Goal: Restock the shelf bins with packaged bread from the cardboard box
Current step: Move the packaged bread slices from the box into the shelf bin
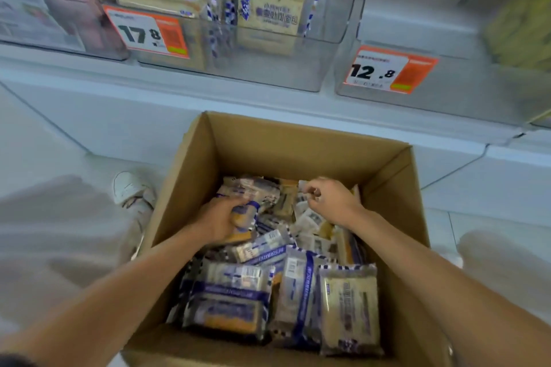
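Reaches into the cardboard box (298, 152) with both hands. Grips one bread packet (244, 217) with the left hand (219, 222), fingers curled round it, long axis roughly pointing away toward the shelf (89, 116). Curls the right hand (334, 202) at a wrapper corner near the far wall; cannot tell whether anything is held. Leaves many loose packets (348, 307) in the box. Judged next: lift up and forward to the clear bin (268, 74), ahead of and above the left hand, partly filled with matching packets. Left hand nearer, already loaded.
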A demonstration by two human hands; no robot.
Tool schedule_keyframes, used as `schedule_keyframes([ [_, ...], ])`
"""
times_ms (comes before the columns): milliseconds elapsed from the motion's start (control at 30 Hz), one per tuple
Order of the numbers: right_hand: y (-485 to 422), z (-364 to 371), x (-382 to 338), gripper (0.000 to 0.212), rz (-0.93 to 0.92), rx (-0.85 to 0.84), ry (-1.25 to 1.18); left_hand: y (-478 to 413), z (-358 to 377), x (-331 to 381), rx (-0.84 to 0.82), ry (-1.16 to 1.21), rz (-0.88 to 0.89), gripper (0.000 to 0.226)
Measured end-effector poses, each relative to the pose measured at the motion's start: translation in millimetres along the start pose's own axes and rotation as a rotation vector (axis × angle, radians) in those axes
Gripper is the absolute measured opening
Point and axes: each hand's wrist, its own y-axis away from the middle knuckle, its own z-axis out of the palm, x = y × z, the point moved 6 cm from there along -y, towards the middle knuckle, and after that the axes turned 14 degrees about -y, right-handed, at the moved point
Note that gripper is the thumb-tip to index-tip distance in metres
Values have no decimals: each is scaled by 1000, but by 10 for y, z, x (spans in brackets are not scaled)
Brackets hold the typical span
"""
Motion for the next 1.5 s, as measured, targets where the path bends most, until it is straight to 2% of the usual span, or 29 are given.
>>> schedule_keyframes([
  [67, -13, 41, 0, 27, 11, -13, -47, -31, -97, -23, 105, -286, 92, 28],
  [133, 9, 45, -69, 31, -2, -22, -72, 30, -132, 203, 157, -578, 249, 30],
  [167, 36, 36, -131, 36, -23, -21, -97, 87, -139, 345, 133, -608, 325, 27],
  [233, 114, 12, -296, 59, -62, -31, -205, 271, -174, 701, 42, -526, 436, 17],
  [300, 205, -33, -494, 75, -75, -68, -362, 486, -227, 1077, -31, -416, 497, 18],
  [333, 245, -75, -582, 70, -83, -69, -429, 592, -247, 1210, -70, -379, 501, 21],
  [433, 393, -238, -763, 27, -105, -8, -640, 872, -385, 1443, -51, -372, 498, 25],
  [500, 469, -302, -753, 19, -70, 39, -832, 960, -582, 1465, 128, -384, 472, 33],
  [533, 490, -317, -711, 18, -44, 60, -931, 996, -685, 1423, 209, -332, 430, 38],
  [567, 505, -320, -676, 19, -18, 70, -1035, 1014, -752, 1346, 221, -204, 364, 43],
  [667, 497, -275, -614, 25, 2, 44, -1211, 1042, -615, 1117, -107, 265, 145, 47],
  [700, 493, -246, -616, 26, 4, 26, -1207, 1062, -565, 1083, -165, 323, 140, 41],
  [733, 479, -217, -610, 26, 8, 10, -1180, 1050, -556, 1055, -154, 330, 150, 35],
  [800, 446, -162, -585, 32, 26, -26, -1062, 1020, -637, 1000, -20, 339, 163, 31],
  [900, 356, -24, -460, 49, 72, -138, -657, 927, -775, 856, 133, 347, 157, 33],
  [1033, 176, 407, -252, 59, 153, -303, -334, 811, -752, 689, 130, 309, 136, 33],
  [1167, 103, 821, -46, 69, 263, -426, -376, 759, -717, 693, 129, 286, 185, 38],
  [1300, 116, 837, -14, 44, 296, -417, -494, 742, -687, 799, 175, 262, 207, 33],
  [1400, 165, 590, -117, 28, 245, -352, -577, 746, -672, 887, 224, 206, 222, 34],
  [1500, 248, 106, -209, 13, 181, -130, -646, 826, -707, 1000, 324, 198, 235, 31],
])
